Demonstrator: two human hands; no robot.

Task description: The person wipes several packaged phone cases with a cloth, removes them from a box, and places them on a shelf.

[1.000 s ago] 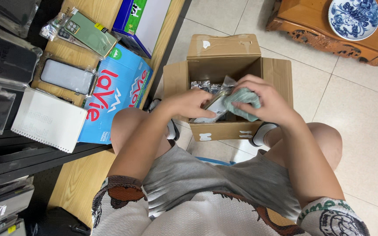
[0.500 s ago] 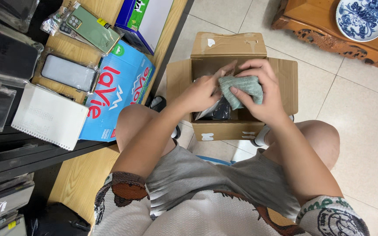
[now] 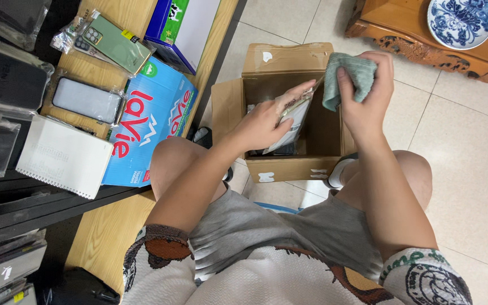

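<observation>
- The grey-green cloth (image 3: 350, 76) is bunched in the right hand (image 3: 365, 93), whose fingers are clenched around it, above the box's corner at about 2 o'clock. A loose fold hangs at the left; I think it could slip if the grip relaxes.
- The left hand (image 3: 261, 124) grasps a clear plastic packet (image 3: 293, 116) over the open cardboard box (image 3: 289, 121). The film looks slippery, so it may drop back among the dark items inside.
- The flaps at 12 and 9 o'clock could catch the packet.
- At 9 o'clock, a blue carton (image 3: 151, 127) and a white notebook (image 3: 63, 158) lie well apart, at no risk.
</observation>
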